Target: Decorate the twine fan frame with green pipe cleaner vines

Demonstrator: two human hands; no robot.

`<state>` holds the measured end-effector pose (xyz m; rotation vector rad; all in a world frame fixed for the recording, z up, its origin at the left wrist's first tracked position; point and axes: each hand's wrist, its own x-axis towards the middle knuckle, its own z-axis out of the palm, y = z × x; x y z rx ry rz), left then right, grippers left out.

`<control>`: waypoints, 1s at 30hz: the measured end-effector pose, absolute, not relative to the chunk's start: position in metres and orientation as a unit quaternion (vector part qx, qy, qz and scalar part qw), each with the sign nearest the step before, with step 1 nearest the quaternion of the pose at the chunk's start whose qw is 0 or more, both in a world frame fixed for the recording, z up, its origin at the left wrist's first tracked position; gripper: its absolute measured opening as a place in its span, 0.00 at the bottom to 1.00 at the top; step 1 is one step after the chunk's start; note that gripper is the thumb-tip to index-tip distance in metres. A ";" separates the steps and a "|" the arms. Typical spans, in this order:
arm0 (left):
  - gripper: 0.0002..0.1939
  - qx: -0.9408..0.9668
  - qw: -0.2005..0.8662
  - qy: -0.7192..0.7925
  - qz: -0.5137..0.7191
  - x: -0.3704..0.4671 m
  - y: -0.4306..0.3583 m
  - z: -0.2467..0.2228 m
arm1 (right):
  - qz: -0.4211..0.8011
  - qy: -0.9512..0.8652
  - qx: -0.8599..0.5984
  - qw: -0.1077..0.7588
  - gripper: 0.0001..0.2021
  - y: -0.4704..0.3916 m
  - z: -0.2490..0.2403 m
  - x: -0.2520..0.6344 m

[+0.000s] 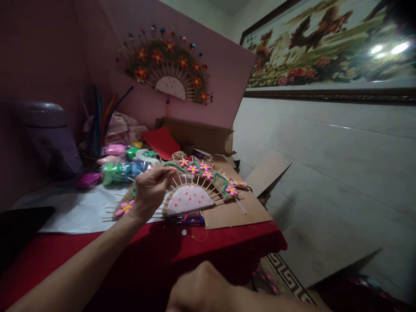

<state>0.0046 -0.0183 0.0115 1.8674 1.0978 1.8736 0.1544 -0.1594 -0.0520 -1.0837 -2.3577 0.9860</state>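
Note:
A fan-shaped craft (190, 200) of sticks and twine lies on the table, with a white, red-spotted half circle at its base. Pink flowers (193, 169) and green strips (220, 183) decorate its rim. Over the craft's left part, my left hand (152, 190) is closed, its fingertips pinched near the upper rim; anything between them is too small to make out. My right hand (201, 289) is low in front of the table edge, blurred and seen from the back, its fingers hidden. A purple tool (191, 219) lies just below the craft.
Cardboard (235, 214) lies under the craft on the red cloth (247, 236). Bags of coloured clay (113, 171), a red sheet (162, 143) and a purple flask (52, 138) stand or lie at the back left. Another decorated fan (170, 86) hangs on the pink board.

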 end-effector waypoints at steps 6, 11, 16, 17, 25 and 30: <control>0.08 0.748 -0.056 0.380 0.541 0.008 -0.025 0.003 | 0.518 -0.490 -0.531 0.458 0.16 -0.124 -0.012 0.198; 0.08 0.770 -0.094 0.412 0.478 0.012 -0.029 0.001 | 0.595 -0.269 -0.471 0.593 0.10 -0.107 -0.014 0.219; 0.10 0.797 -0.118 0.481 0.345 0.017 -0.037 0.002 | 0.590 -0.209 -0.461 0.630 0.04 -0.098 -0.009 0.216; 0.10 0.802 -0.126 0.489 0.320 0.018 -0.039 0.002 | 0.595 -0.191 -0.457 0.634 0.04 -0.095 -0.008 0.214; 0.12 0.803 -0.117 0.528 0.251 0.023 -0.043 -0.004 | 0.631 -0.126 -0.400 0.652 0.05 -0.077 -0.014 0.215; 0.17 0.804 -0.116 0.531 0.243 0.024 -0.046 -0.001 | 0.631 -0.177 -0.416 0.630 0.06 -0.074 -0.014 0.210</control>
